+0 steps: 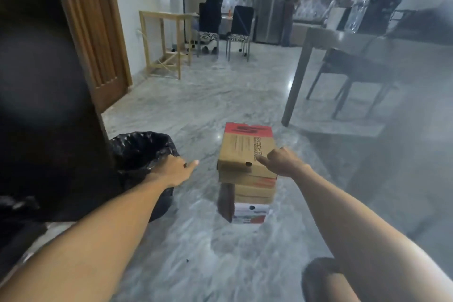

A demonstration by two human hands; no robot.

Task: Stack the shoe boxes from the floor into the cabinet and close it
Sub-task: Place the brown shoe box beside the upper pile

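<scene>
A stack of several shoe boxes stands on the marble floor ahead of me. The top box (245, 147) is brown cardboard with a red end and black lettering. Under it lie more brown boxes (253, 191) and a white one (250, 213) at the bottom. My right hand (282, 160) is over the near right corner of the top box, fingers curled, thumb touching the lid. My left hand (175, 169) hovers left of the stack, apart from it, fingers loosely spread and holding nothing. The dark cabinet (44, 105) fills the left edge, blurred.
A bin lined with a black bag (142, 152) sits just left of my left hand. A wooden door (98, 32) stands behind it. A grey table (343, 41) with a chair is at right. Further back are a wooden rack (166, 39), chairs and several people in a kitchen.
</scene>
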